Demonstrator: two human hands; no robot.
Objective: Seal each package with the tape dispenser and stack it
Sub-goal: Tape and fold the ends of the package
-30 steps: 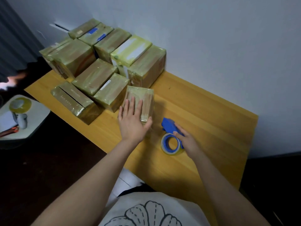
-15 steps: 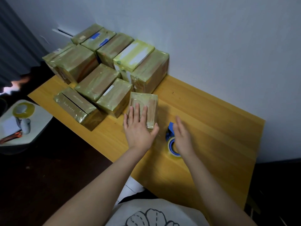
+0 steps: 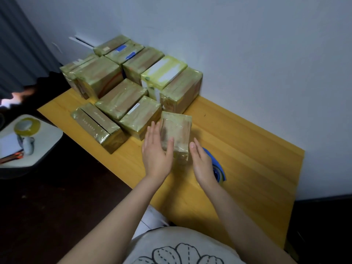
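Head view: package [image 3: 176, 134] sits on table [image 3: 247, 149], just in front of the sealed boxes [image 3: 122, 100]. Left hand [image 3: 157, 149] presses flat against its left side. Right hand [image 3: 202, 162], fingers straight and empty, stands just beside its right. Judged rigid, light, film-slick: clamp opposite sides between palms.

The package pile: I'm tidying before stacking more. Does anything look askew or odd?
Nothing looks damaged or spilled. The pile sits unevenly, boxes at differing angles; one brighter yellow package with white strips stands out. The loose package lies between the left hand and right hand.
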